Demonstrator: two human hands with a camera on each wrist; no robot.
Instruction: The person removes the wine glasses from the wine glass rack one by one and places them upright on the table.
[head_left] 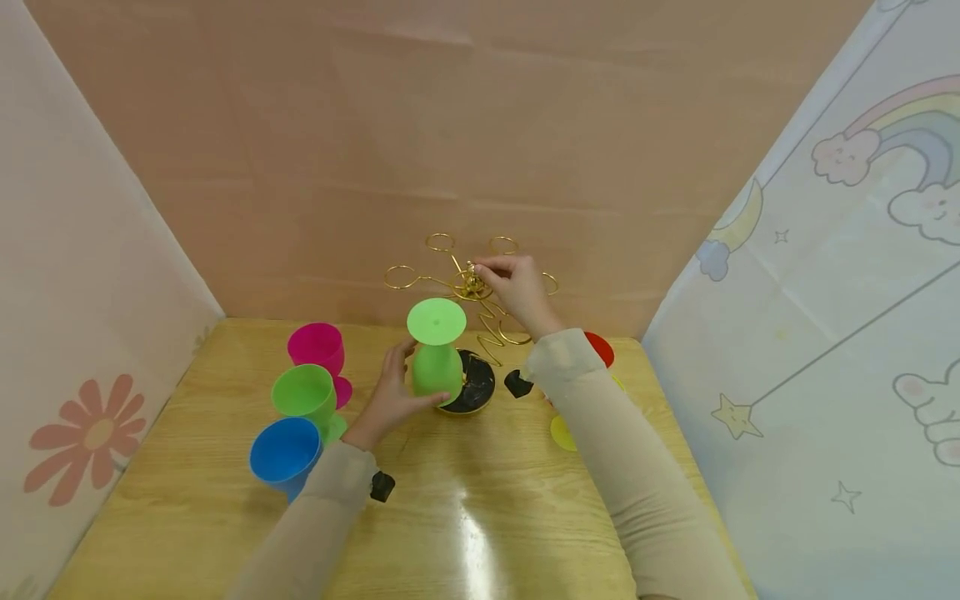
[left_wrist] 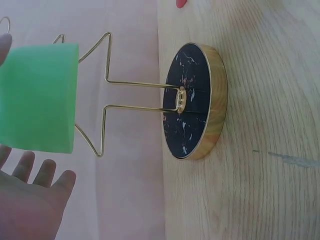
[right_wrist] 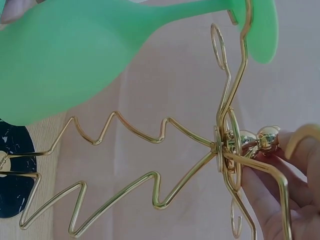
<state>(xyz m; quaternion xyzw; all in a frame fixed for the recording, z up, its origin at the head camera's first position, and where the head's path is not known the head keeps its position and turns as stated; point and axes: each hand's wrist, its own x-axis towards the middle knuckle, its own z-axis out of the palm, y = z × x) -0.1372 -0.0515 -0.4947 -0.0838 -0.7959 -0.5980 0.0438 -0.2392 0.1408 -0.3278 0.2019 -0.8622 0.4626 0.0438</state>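
Observation:
A light green goblet (head_left: 437, 375) hangs upside down, foot uppermost, at the front of a gold wire rack (right_wrist: 165, 185). My left hand (head_left: 392, 398) holds its bowl, thumb and fingers on opposite sides. In the right wrist view, the goblet's foot (right_wrist: 262, 30) overlaps one of the rack's hooks. My right hand (head_left: 521, 287) pinches the shiny gold knob (right_wrist: 267, 137) at the top of the rack. Zigzag wires run from there down to a round black marble-look base (left_wrist: 187, 100) with a gold rim, standing on the table.
On the left of the wooden table (head_left: 420, 533) stand pink (head_left: 317, 346), green (head_left: 303, 392) and blue (head_left: 285, 450) goblets, upright. Red (head_left: 600, 348) and yellow (head_left: 562, 433) goblets lie partly hidden behind my right sleeve. A peach backdrop (head_left: 465, 125) rises behind the rack.

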